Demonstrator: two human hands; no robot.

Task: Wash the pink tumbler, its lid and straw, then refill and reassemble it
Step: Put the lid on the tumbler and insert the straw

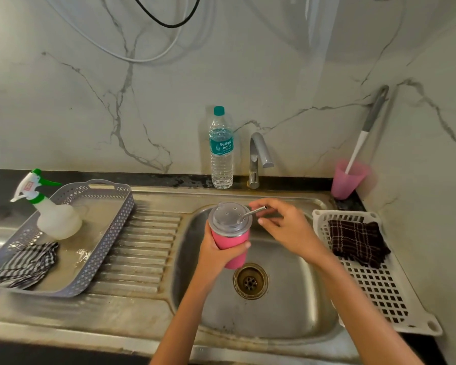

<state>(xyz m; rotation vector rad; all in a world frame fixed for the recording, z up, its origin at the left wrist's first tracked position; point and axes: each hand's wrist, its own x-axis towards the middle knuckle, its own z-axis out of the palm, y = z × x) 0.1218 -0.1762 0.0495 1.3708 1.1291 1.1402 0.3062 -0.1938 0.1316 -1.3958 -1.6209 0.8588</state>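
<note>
In the head view, a marble-veined wall is seen behind a steel sink unit point(153, 327) with a ribbed draining board, its basin point(287, 312) dry-looking and the tap point(258, 156) not running. A plastic water bottle point(221, 151) is stood just beside the tap; a grey perforated tray point(111, 233) holding a spray bottle point(55, 217) and a striped cloth point(24, 267) is set on the left, and a white rack point(379, 293) with a dark checked cloth point(358, 243) on the right. The pink tumbler point(231, 246) is held over the basin, tilted slightly, gripped around its body by the left hand point(216, 256), which is closed on it. Its translucent lid point(231, 218) is seated on the rim, and the metal straw point(253, 213) is passed through the lid. The straw's upper end is pinched between thumb and fingers of the right hand point(287, 227), the other fingers loosely curled. Whether the straw is being drawn out for washing or pushed in at reassembly cannot be told; with the basin dry, disassembly seems likelier. If so, the straw would next need pulling clear along its own line, then the lid lifting off.
</note>
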